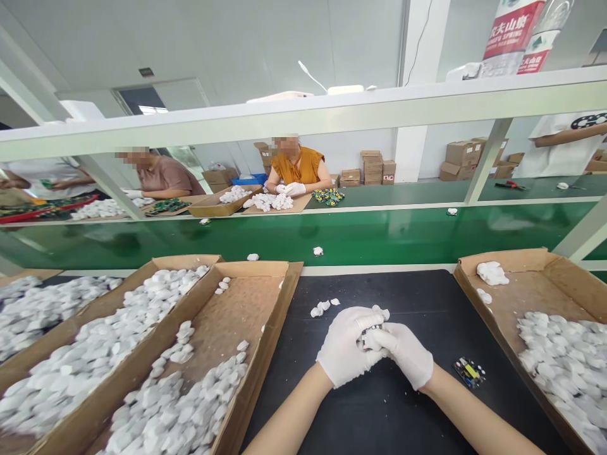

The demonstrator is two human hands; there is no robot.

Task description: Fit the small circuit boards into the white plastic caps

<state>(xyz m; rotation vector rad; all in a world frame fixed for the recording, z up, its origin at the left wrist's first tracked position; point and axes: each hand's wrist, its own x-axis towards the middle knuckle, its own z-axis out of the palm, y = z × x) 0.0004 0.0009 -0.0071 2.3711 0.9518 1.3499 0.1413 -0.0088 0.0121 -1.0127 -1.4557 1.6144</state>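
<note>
In white gloves, my left hand (346, 347) and my right hand (408, 355) meet over the black work surface (360, 417). Between them they grip a small circuit board with a soft white lump (372, 338) pressed on it; fingers cover most of it. My left hand wraps around its left and far side, and my right thumb lies on the white lump. To the right of my right forearm lies a circuit board (469, 371) with yellow and black parts. A few loose white lumps (320, 308) rest beyond my left hand.
Cardboard trays of white lumps stand at left (279, 309) and right (526, 256). Past the work surface runs a green conveyor belt (379, 237) carrying several boards with white lumps, such as one board (317, 251). Co-workers sit opposite, below a shelf rail (332, 114) with water bottles (512, 38).
</note>
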